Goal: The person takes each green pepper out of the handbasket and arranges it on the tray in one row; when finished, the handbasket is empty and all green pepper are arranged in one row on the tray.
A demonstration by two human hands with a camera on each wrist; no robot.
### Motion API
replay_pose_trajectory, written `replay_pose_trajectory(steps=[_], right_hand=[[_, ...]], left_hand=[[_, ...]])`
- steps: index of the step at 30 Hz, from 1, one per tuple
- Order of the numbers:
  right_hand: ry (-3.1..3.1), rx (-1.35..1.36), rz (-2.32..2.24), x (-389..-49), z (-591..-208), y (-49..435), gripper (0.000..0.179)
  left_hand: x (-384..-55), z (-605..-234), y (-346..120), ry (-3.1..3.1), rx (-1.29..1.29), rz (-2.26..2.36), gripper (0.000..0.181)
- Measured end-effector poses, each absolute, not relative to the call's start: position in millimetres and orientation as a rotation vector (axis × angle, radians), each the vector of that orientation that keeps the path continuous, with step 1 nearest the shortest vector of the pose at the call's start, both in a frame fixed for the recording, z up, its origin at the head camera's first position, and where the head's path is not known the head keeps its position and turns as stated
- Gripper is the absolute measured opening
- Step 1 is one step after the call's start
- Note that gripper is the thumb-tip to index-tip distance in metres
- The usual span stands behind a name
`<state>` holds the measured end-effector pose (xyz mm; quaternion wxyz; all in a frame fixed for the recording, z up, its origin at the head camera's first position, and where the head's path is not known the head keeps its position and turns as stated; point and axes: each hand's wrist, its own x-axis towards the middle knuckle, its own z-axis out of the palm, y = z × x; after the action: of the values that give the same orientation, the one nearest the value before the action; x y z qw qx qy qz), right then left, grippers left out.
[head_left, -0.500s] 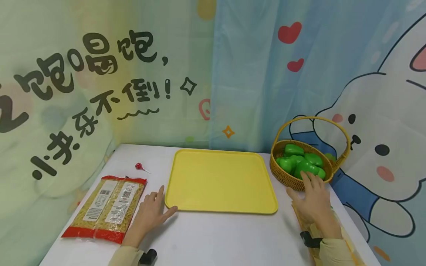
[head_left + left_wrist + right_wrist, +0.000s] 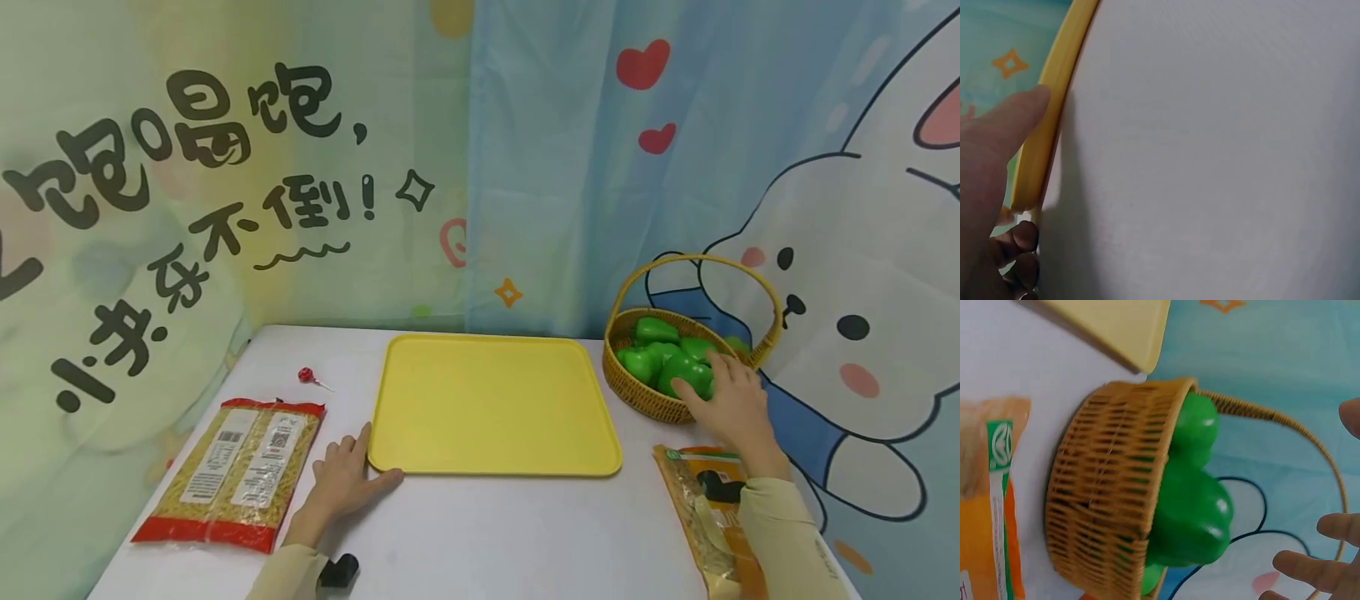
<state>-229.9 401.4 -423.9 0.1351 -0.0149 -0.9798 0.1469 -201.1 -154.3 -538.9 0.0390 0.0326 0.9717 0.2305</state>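
At the near left corner of the yellow tray [image 2: 495, 408] is my left hand [image 2: 347, 479]. Its thumb [image 2: 1019, 115] touches the tray's near rim in the left wrist view, while the index finger lies along the left side. My right hand [image 2: 738, 412] is over the near right side of a wicker basket [image 2: 652, 407], fingers spread and holding nothing. Several green bell peppers [image 2: 1191, 515] fill the basket, and in the right wrist view the fingertips are apart from them.
A bag of yellow pasta [image 2: 232, 471] with red ends lies left of the tray. Behind it is a red lollipop [image 2: 306, 375]. An orange and clear food packet [image 2: 712, 517] lies under my right forearm. Printed curtains hang behind the white table [image 2: 510, 533].
My right hand has shifted right and slightly forward over the basket's edge, uncovering more of the packet. The left hand stays at the tray corner. The head view has turned slightly.
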Motion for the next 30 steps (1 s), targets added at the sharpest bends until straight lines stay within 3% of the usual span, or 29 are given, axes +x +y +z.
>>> replay_pose_trajectory(steps=[17,30], right_hand=[[-3.026,-0.237,0.426,-271.2,-446.0,439.5,0.11],[-3.062,-0.186,0.448,-276.3,-453.5,434.4,0.099]], left_hand=[[-203.1,-539.4,-153.9,2.953,0.063,0.694,0.107],[-202.6,-541.1,-154.1,2.977,0.077,0.723,0.106]])
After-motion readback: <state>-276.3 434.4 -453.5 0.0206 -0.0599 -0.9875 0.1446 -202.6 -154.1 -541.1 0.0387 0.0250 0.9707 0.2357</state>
